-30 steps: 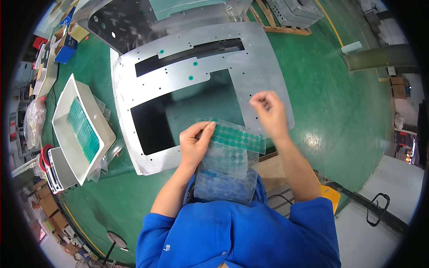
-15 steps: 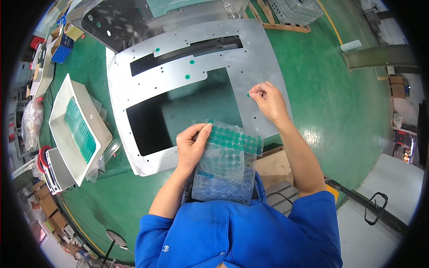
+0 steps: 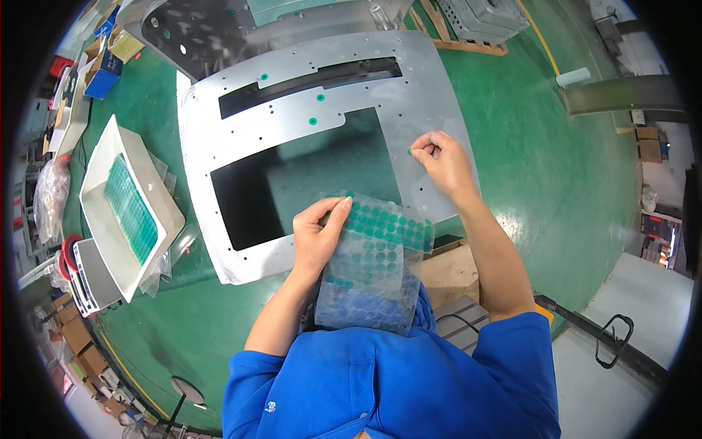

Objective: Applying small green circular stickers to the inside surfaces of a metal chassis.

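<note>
My left hand (image 3: 319, 233) pinches the upper edge of clear backing sheets of round green stickers (image 3: 384, 228), which hang down in front of my body. Over the right part of a large silver metal panel (image 3: 285, 139), my right hand (image 3: 443, 162) is closed with thumb and forefinger together on a small green sticker (image 3: 410, 152). Only the sticker's edge shows at the fingertips. The panel has two cut-out openings and many small holes. Three green round stickers with dark centres, one of them here (image 3: 320, 97), sit on its upper part.
On the left stands a cream plastic tub (image 3: 170, 219) with more green sticker sheets inside. Behind the panel rises another grey metal housing (image 3: 212, 36). A wooden pallet with metal parts (image 3: 479, 33) is at the far right. A black bar (image 3: 607, 340) crosses the lower right.
The panel appears slightly shifted to the right and up in view. Both hands keep their pinches, with the right one almost where it was.
</note>
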`<state>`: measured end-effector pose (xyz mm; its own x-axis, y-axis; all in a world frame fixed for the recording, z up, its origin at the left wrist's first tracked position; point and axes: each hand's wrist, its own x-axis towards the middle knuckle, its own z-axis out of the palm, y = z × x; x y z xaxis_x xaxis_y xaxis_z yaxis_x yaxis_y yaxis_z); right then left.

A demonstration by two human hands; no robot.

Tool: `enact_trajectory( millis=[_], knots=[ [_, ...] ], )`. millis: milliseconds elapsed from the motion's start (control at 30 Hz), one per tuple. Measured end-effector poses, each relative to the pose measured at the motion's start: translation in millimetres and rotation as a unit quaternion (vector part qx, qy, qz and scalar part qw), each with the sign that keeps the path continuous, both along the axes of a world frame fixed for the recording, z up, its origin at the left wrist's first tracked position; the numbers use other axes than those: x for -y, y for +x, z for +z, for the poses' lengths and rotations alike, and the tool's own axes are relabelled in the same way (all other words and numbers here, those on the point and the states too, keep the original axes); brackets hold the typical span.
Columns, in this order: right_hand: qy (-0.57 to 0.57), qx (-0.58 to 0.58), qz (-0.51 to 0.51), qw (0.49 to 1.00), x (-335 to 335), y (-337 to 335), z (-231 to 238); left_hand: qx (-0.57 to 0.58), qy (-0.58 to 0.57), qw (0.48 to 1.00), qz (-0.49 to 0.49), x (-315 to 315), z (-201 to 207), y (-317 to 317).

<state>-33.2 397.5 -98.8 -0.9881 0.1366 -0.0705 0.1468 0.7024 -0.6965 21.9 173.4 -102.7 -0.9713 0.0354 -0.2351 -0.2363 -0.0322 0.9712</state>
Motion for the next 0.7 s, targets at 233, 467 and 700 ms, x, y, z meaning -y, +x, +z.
enact_trajectory(
  millis=[233, 467, 700],
  knots=[
    [-0.037, 0.118, -0.013, 0.992, -20.6, -20.0, -2.3, -0.042, 0.020, 0.999, 0.021, 14.6, -4.3, 9.5],
    [-0.203, 0.025, 0.152, 0.967, 48.6, 6.6, 61.2, -0.139, -0.039, 0.985, 0.091, 53.8, 28.0, 21.5],
    [-0.235, 0.131, 0.341, 0.901, 108.8, 23.7, 86.4, -0.215, -0.027, 0.971, 0.100, 71.9, 56.6, 38.9]
  ],
)
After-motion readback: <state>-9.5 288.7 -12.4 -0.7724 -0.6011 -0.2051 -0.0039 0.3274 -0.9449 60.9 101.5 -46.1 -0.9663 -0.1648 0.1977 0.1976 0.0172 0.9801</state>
